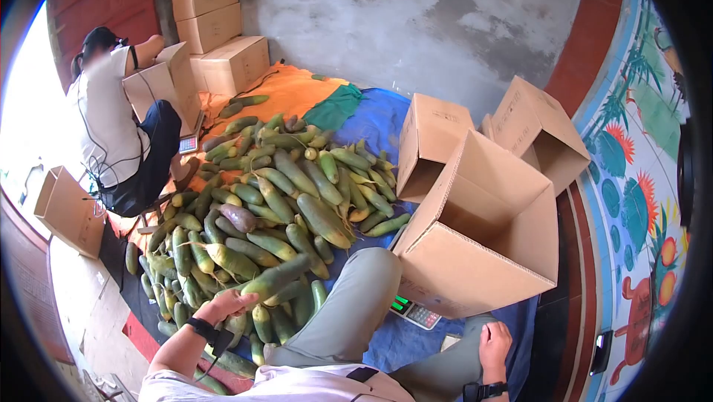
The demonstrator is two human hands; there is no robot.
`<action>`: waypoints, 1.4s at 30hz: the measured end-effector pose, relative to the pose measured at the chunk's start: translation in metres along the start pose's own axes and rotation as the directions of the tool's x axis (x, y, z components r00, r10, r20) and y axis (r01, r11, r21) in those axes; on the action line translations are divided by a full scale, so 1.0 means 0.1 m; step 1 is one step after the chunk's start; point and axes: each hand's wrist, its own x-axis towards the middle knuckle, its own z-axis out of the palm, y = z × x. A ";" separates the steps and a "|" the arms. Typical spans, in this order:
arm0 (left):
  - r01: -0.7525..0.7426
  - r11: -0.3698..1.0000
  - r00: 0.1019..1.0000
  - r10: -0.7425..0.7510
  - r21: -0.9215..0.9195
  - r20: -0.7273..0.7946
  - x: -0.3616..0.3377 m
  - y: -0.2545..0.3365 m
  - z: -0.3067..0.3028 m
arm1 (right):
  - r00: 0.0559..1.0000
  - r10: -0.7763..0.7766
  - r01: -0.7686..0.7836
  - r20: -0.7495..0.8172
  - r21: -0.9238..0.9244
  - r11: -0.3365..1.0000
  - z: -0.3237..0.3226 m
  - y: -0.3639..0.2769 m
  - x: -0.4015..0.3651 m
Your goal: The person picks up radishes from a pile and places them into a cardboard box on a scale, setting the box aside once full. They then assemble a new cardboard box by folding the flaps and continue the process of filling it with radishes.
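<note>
My left hand (232, 303) is closed around the lower end of a long green radish (276, 276), which it holds tilted over a large pile of green radishes (252, 194). My right hand (495, 342) rests on my right knee with its fingers curled; whether anything is in it is hidden. Just beyond that knee, an open cardboard box (475, 231) stands on a scale, whose green-lit display and keypad (423, 317) show under the box's near side. The inside of the box shows only bare cardboard.
Two more open boxes (438, 135) (538, 131) lie behind the large one. At the left a person (111, 120) crouches beside another box (167, 83) and a second scale (189, 144). Stacked boxes (208, 31) stand by the wall. A phone-like object (601, 351) is at the right.
</note>
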 end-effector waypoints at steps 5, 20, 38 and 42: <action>-0.243 0.899 0.952 0.293 -0.363 0.088 -0.57 0.81 0.10 | 0.996 -0.077 0.080 -0.033 0.080 0.994 -0.34 -0.56 0.28; -0.527 0.844 0.479 0.390 -0.098 0.786 -0.86 2.00 0.96 | 0.855 -0.518 0.518 -0.007 0.040 0.855 -1.44 -1.68 0.80; -0.986 0.161 0.155 0.980 -0.039 0.126 -0.38 2.92 1.87 | 0.982 -0.022 0.021 -0.187 -0.002 1.000 -1.73 -1.01 1.19; -0.969 -0.016 0.020 0.990 0.248 0.143 -0.29 3.06 2.10 | 0.990 -0.040 0.026 -0.132 -0.112 0.993 -1.67 -0.92 1.71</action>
